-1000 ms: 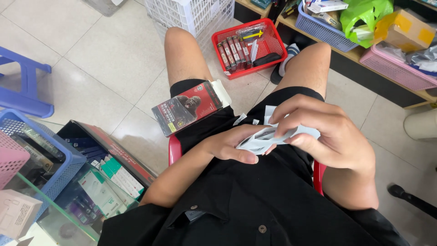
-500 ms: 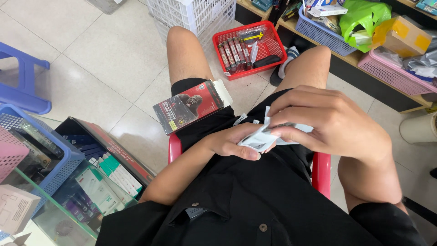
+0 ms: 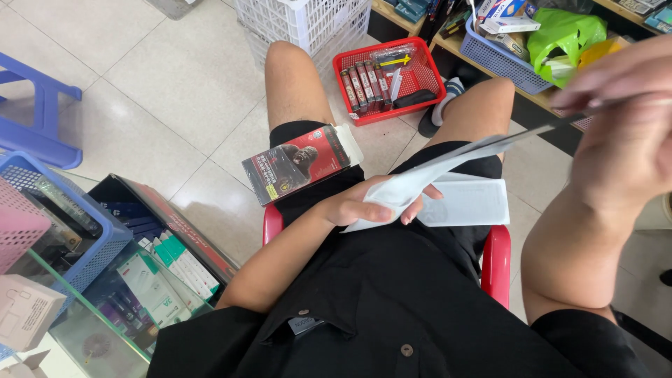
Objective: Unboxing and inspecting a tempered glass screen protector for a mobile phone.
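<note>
— So, left hand (image 3: 364, 206) resting in the lap, fingers curling over the lower end of a white film strip (image 3: 420, 178), pinching it against the palm.

— And the right hand (image 3: 630, 119)?

— Raised high toward the camera, blurred, well apart from the left. Seeming to be pinching the far end of a thin strip (image 3: 553, 129) running down to the white film; exact finger grip impossible to tell through the blur.

— Lying under the strip?

— A flat white sleeve (image 3: 465, 203), resting on the black shorts just beside the left fingertips.

— Sitting on the thigh?

— A red and black box (image 3: 297, 162) with a white end, lying tilted on the left leg, near the left wrist.

— Further out?

— Red stool (image 3: 495, 262) edges showing at both hips. On the floor between the knees, a red basket (image 3: 388, 78) holding a row of small packs. Beyond it, a white crate (image 3: 304, 21). Off to the left, a blue basket (image 3: 66, 231) and a blue stool (image 3: 35, 115).
</note>
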